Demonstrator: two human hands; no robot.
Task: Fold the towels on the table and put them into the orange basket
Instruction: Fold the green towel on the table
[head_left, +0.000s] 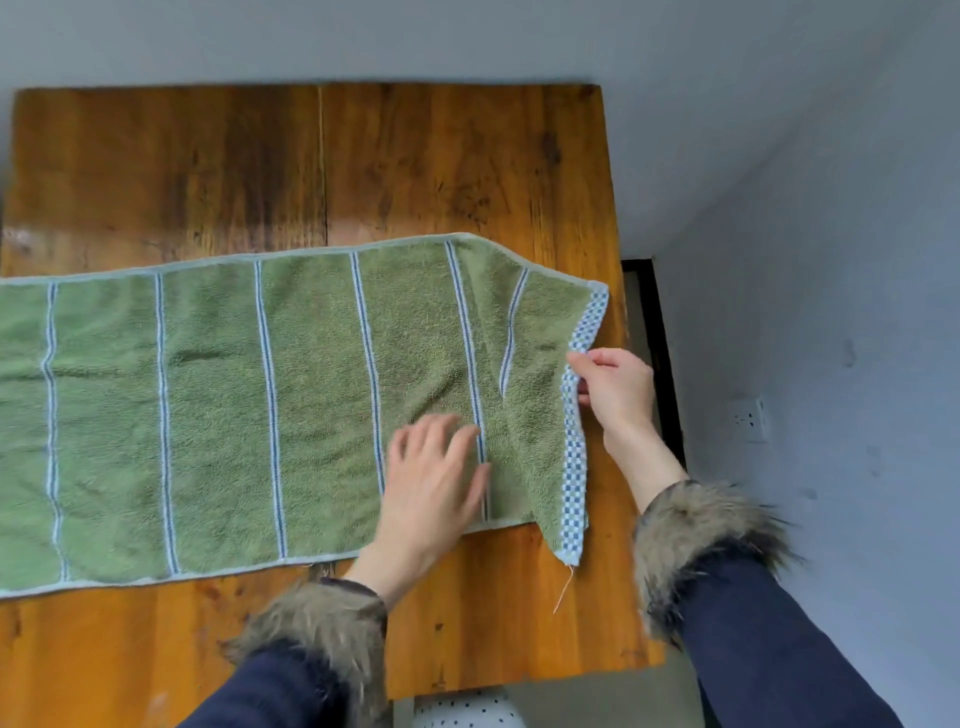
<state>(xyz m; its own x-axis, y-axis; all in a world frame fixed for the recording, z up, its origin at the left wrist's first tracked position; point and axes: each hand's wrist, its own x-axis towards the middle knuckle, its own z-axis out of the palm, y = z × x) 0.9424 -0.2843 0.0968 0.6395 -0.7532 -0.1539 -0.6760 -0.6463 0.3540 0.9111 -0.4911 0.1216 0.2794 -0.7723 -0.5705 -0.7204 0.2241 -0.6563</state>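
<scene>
right hand (615, 387) fingers pinch the fluffy green towel (208, 405)'s checkered hem; left hand (434, 483) lies flat, fingers spread.

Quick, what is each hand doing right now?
Left hand: open, flat on the green towel.
Right hand: closed, pinching the towel's checkered edge.

Green blue-striped towel (208, 415), checkered border.

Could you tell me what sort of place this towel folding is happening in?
Probably a plain room in a home: a worn wooden table pushed against bare grey walls, with a wall socket to the right.
</scene>
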